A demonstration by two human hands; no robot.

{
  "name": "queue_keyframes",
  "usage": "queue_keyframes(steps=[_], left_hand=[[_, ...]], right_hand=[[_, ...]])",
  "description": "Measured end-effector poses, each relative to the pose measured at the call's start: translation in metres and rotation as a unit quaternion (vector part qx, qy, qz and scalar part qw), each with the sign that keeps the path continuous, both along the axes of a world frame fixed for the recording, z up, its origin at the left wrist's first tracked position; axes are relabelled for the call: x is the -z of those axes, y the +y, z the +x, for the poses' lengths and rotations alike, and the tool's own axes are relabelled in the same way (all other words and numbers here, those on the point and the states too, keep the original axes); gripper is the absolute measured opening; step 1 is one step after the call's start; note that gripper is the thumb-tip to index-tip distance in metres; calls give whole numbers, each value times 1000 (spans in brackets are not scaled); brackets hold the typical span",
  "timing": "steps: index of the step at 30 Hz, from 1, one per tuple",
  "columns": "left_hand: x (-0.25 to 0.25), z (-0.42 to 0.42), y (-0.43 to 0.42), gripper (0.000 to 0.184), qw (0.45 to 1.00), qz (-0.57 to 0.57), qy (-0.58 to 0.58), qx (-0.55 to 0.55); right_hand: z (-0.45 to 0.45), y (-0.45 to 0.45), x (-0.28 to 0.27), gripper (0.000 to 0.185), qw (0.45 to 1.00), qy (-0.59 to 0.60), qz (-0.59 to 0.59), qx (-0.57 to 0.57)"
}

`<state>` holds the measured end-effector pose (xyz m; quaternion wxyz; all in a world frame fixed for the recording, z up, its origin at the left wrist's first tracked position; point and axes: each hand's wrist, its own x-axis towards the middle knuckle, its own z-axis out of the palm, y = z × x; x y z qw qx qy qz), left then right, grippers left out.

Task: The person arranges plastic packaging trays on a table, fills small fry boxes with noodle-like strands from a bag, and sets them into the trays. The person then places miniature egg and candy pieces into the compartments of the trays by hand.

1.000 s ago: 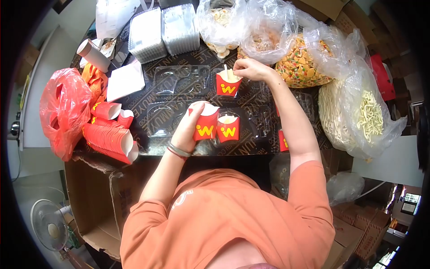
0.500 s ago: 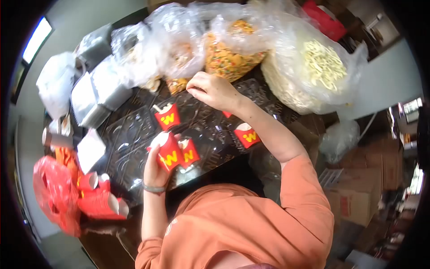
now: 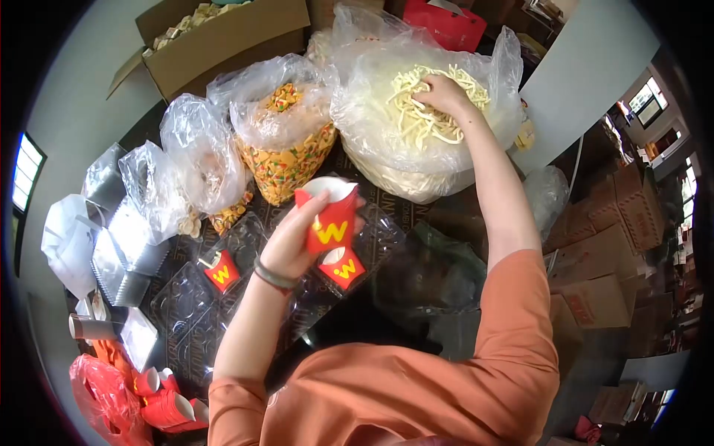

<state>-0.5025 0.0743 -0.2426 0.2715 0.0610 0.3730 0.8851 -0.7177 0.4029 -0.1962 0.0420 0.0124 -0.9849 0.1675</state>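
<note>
My left hand [image 3: 294, 234] is wrapped round a red carton [image 3: 330, 220] with a yellow W, held up over the table; its mouth looks empty. My right hand [image 3: 444, 98] reaches into the large clear bag [image 3: 409, 178], its fingers among pale yellow sticks [image 3: 424, 123]; whether they grip any is hidden. Just below the held carton, another red carton [image 3: 342, 267] with pale contents stands in a clear tray. Further left a small red carton [image 3: 222, 272] has sticks poking out of its top.
A bag of orange and multicoloured pieces [image 3: 286, 163] stands left of the sticks. Stacked clear trays [image 3: 128, 249], a red plastic bag [image 3: 104, 394] and nested red cartons [image 3: 169, 410] lie at the left. An open cardboard box [image 3: 230, 44] is behind.
The view has swung to the right. My right hand has moved from the small carton into the bag of sticks. My left hand has carried its carton up and toward that bag.
</note>
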Motion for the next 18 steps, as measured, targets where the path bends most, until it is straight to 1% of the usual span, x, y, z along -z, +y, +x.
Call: queue_keyframes(steps=[1,2,4,5,7,8,9,10,11,12,13,14,15,16,17,18], left_hand=[[-11,-16,15,42,1000,-17,21,4],[-25,-30,26,40,999,-23,26,18],[-47,-62,48,44,994,-82,73,21],[-55,-76,57,42,993,-80,83,19],[-60,-111,78,41,990,-105,91,38],[-67,-119,89,43,985,-129,113,35],[-66,-131,100,43,984,-128,114,38],[-60,-146,111,43,978,-160,125,51],[-56,-158,120,43,970,-191,136,63],[-52,-169,127,45,963,-205,155,86],[-50,-174,133,45,962,-205,156,87],[-49,-177,138,46,966,-189,151,89],[-46,-178,142,46,970,-172,146,92],[-43,-181,144,47,975,-129,145,109],[-37,-183,147,47,975,-129,145,111],[-32,-183,149,46,977,-101,147,119]], right_hand=[[-4,-1,3,63,1000,3,17,-11],[4,-5,-1,50,1000,-6,9,-11],[10,4,-13,48,999,-11,13,-28],[14,7,-21,46,999,-19,18,-46],[21,18,-35,44,999,-31,19,-32],[23,24,-40,42,996,25,47,-65],[25,30,-45,40,989,82,76,-97],[29,32,-55,37,985,88,54,-136],[34,28,-66,37,985,90,54,-135],[37,21,-74,34,982,66,66,-166],[39,14,-79,31,976,42,78,-197],[40,8,-80,31,977,42,77,-195],[40,3,-80,32,973,8,52,-223],[42,-1,-80,33,968,-26,28,-250],[45,-5,-84,43,968,-83,-42,-232],[47,-3,-82,43,968,-83,-41,-232]])
